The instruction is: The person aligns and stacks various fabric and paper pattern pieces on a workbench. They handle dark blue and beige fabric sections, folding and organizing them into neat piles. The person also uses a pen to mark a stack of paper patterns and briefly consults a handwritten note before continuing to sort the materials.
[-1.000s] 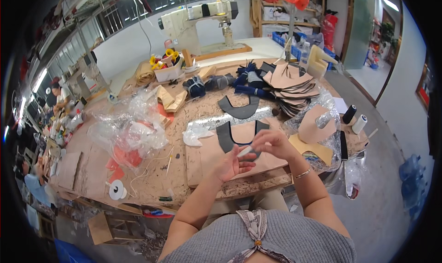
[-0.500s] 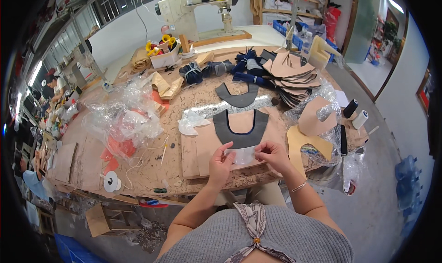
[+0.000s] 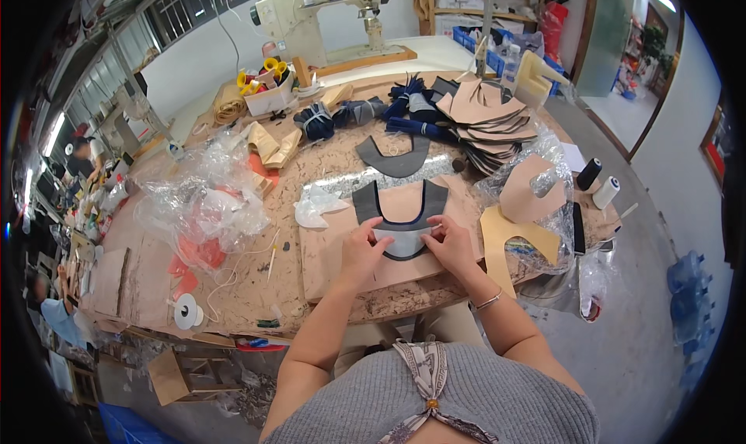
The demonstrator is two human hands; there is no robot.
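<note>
Translucent liner piece sits pinched by fingertips of left hand and right hand over the grey collar piece; uneven pressure could skew it.

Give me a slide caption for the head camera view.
Both hands, left hand and right hand, press a pale liner onto a dark U-shaped piece on a cluttered workbench.

The collar piece was dark grey with a navy edge. At its 6 o'clock, the liner was pale grey. The board underneath was tan. At 12 o'clock, the sewing machine was cream.
</note>
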